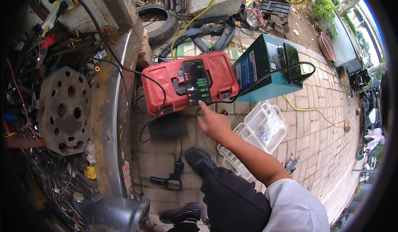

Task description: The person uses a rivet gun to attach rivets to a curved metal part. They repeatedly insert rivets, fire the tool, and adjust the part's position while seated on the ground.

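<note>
My right hand (215, 124) comes in from the lower right with its index finger stretched out. The fingertip is at the lower end of a black phone (195, 82), and the other fingers are curled and hold nothing I can see. On the phone's lit screen are green and orange bars. It lies across the handle area of a red toolbox (159, 93). Right of that stands a teal battery box (277, 87) with a black cable looping from its black end piece. My left hand is out of view.
Below the toolbox is a blurred dark block (168, 126). A black soldering gun (170, 180) lies by my shoes (200, 160). An open clear organizer case (273, 136) sits right of my hand. Leftward, a metal-edged bench (120, 128) bears a rusty metal block (66, 111) and tangled wires.
</note>
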### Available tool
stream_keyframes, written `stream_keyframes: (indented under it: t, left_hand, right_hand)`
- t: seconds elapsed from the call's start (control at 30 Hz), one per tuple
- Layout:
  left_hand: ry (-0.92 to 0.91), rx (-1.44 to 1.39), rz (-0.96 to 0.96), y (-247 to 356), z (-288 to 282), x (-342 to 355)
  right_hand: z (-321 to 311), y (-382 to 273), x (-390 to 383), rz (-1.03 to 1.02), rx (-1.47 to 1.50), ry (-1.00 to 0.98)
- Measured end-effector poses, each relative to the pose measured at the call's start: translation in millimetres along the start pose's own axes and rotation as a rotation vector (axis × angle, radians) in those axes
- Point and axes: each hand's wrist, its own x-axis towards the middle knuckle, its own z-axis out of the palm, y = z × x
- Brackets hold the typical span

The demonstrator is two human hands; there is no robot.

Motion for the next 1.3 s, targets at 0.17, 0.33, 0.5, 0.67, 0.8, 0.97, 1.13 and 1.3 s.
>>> stream_keyframes:
  t: [0.17, 0.33, 0.5, 0.67, 0.8, 0.97, 1.13, 1.3]
  left_hand:
    - [-0.010, 0.095, 0.044, -13.7, -3.5, 5.9]
    - [-0.005, 0.121, 0.015, -19.3, -0.5, 9.0]
    - [0.001, 0.081, 0.030, -9.8, 6.0, 16.5]
    - [0.000, 0.048, 0.043, 4.9, 10.1, 24.4]
    - [0.001, 0.034, 0.045, 14.0, 11.5, 27.6]
    - [0.003, 0.018, 0.055, 23.0, 12.9, 32.0]
    - [0.005, 0.008, 0.061, 30.6, 16.0, 34.8]
    - [0.010, -0.003, 0.067, 36.7, 17.2, 37.4]
  right_hand:
    - [3.7, 1.7, 0.7, 0.011, 0.006, -0.003]
    - [4.5, 1.6, 0.4, 0.008, 0.007, 0.003]
    - [1.3, 1.6, 0.6, 0.012, 0.025, -0.021]
    - [-0.7, 0.0, 0.7, 0.022, 0.032, -0.045]
    - [-0.1, -1.7, 0.9, 0.035, 0.040, -0.072]
    - [0.7, -0.1, 0.7, 0.024, 0.045, -0.063]
    - [2.8, 1.1, 0.5, 0.013, 0.041, -0.057]
    - [3.7, 1.8, 0.3, 0.001, 0.045, -0.043]
